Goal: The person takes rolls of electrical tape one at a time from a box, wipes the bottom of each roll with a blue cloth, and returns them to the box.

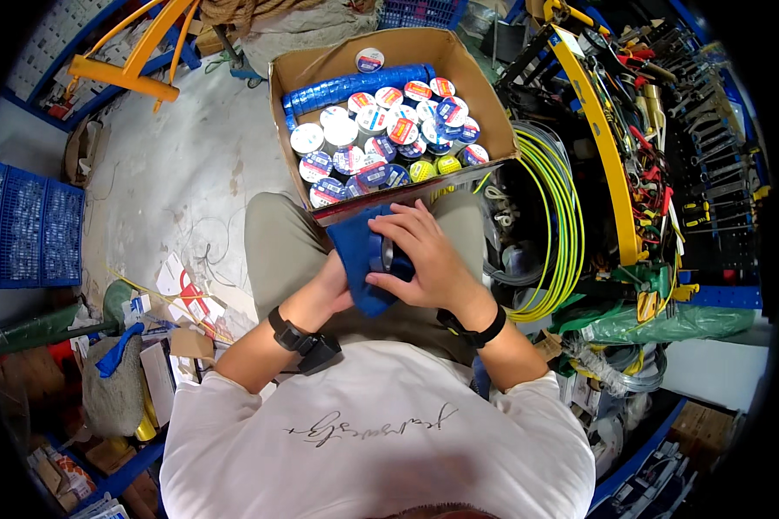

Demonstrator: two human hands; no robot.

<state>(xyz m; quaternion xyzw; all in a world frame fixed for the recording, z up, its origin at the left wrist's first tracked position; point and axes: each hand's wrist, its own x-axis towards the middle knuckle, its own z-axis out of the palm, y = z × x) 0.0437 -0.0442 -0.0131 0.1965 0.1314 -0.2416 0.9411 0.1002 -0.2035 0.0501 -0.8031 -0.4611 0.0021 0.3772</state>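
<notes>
Roll of tape (390,257), dark blue, held above the lap, just in front of the near edge of the box, largely wrapped in a blue cloth (359,259). Right hand (424,259) closed over the roll from above and from the right, fingers curled round its rim, grasping roll and cloth together. Left hand (331,285) beneath and to the left, clenched on the hanging part of the cloth; fingers mostly hidden by the fabric. Black band on each wrist, the left one (287,330) with a bulkier black piece attached. Cardboard box (476,82), open at the top, directly beyond the hands, its near edge close to the knees; filled with many tape rolls (389,138) standing on end, mostly with white, red and blue labels, a few yellow-green ones at the near right corner, and a long blue-wrapped stack (355,85) along the far side. Olive trousers (277,242) under the box and hands; white shirt (381,432) in the foreground. Coils of yellow-green cable (563,216) just right of the box. Yellow-framed rack of hand tools (666,147) further right. Blue crates (26,225) at far left; grey concrete floor (173,164) between, with loose paper and cartons (182,303) near the left knee.
</notes>
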